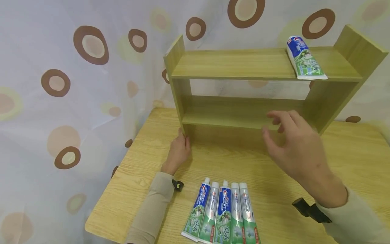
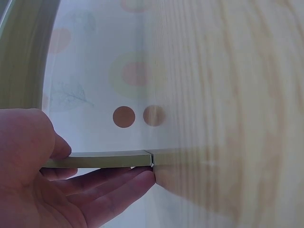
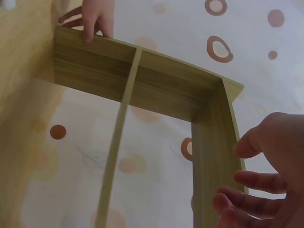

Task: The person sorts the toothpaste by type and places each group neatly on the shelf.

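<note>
A two-tier wooden shelf (image 1: 231, 64) stands upright on the table. My left hand (image 1: 178, 152) grips the lower front edge of its left side panel. In the left wrist view, the thumb lies on one face of that panel (image 2: 104, 160) and the fingers on the other. My right hand (image 1: 301, 152) hovers before the shelf's right half, fingers loosely bent and holding nothing. The right wrist view has this hand (image 3: 270, 175) beside the top board (image 3: 209, 156). A blue, white and green toothpaste tube (image 1: 306, 61) lies on the top board, toward the right end.
Several toothpaste tubes (image 1: 224, 213) lie side by side near the table's front, caps toward the shelf. Two designs alternate among them. The wooden table (image 1: 137, 169) ends at the left. Behind it hangs a white sheet (image 1: 106, 84) patterned with brown rings.
</note>
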Tool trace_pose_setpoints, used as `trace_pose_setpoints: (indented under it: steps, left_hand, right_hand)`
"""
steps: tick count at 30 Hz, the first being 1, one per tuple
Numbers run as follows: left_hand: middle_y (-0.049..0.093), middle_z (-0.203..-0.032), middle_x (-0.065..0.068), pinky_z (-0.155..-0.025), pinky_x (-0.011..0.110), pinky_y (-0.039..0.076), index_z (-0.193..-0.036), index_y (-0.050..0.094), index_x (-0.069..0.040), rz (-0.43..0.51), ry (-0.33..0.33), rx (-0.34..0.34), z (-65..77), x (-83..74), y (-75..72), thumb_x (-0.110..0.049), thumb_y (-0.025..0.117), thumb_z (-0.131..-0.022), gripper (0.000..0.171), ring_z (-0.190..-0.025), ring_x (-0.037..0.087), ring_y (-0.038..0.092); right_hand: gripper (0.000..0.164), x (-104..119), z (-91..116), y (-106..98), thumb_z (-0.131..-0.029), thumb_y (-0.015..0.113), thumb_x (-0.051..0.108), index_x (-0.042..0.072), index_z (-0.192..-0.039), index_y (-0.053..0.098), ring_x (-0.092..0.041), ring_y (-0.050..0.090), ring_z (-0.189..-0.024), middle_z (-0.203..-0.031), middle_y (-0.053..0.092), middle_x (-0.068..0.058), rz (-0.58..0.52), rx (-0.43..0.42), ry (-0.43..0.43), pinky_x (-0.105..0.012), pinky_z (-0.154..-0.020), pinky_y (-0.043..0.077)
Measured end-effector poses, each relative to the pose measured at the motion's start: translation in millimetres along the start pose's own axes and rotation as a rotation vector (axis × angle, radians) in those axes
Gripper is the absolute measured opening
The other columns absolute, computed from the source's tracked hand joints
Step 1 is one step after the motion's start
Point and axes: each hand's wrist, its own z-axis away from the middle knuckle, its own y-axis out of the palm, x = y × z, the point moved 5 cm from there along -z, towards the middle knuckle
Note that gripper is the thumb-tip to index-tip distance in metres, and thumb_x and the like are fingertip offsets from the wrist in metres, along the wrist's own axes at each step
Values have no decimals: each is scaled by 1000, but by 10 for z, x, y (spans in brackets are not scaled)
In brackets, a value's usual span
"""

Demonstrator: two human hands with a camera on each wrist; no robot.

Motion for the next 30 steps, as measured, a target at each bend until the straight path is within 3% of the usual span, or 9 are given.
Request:
trace_pose_setpoints:
  steps: [2, 6, 11, 15, 24, 30]
  left_hand:
    - [74, -102, 32, -55, 36, 55, -139, 45, 11, 2, 5, 0, -5, -7, -3, -5, 46, -115, 29, -76, 35, 74]
    - [73, -99, 32, -55, 38, 56, -141, 43, 12, -5, 21, 0, -14, -22, -10, -5, 44, -115, 31, -72, 35, 72]
    - [74, -106, 36, -58, 41, 58, -144, 42, 13, -6, 38, -1, -10, -42, -20, -6, 43, -115, 34, -74, 36, 73]
    - [74, -112, 38, -55, 36, 55, -147, 40, 13, -1, 31, 12, -7, -37, -12, -5, 43, -116, 36, -73, 35, 74]
    - [72, -94, 31, -47, 28, 47, -142, 41, 12, 23, 21, 25, -10, -13, -6, -6, 43, -115, 32, -59, 24, 61]
    - [73, -99, 34, -51, 39, 56, -139, 42, 10, 45, 60, -21, -9, 75, 21, -10, 40, -115, 31, -70, 35, 73]
  right_hand:
    - [34, 8, 45, 51, -91, 78, 8, -1, -124, 73, -30, 68, -83, -100, 73, -17, -11, 18, -2, -39, -60, 52]
    - [36, 15, 148, 160, -91, 79, 7, 1, -125, 73, -30, 69, -83, -100, 74, -16, -26, 53, 9, -34, -56, 50]
    - [36, 12, 286, 315, -91, 80, 8, 2, -126, 72, -28, 71, -82, -102, 74, -14, -26, 98, 18, -33, -55, 51]
    - [37, 10, 430, 450, -90, 82, 8, 0, -125, 72, -28, 72, -82, -102, 75, -15, -29, 139, 32, -32, -54, 53]
    - [38, 5, 707, 694, -90, 84, 10, 3, -126, 72, -25, 72, -80, -100, 74, -12, -50, 234, 91, -24, -55, 49]
    - [36, 7, 814, 786, -93, 83, 10, 4, -127, 72, -20, 69, -79, -100, 74, -11, -79, 289, 139, -22, -55, 48]
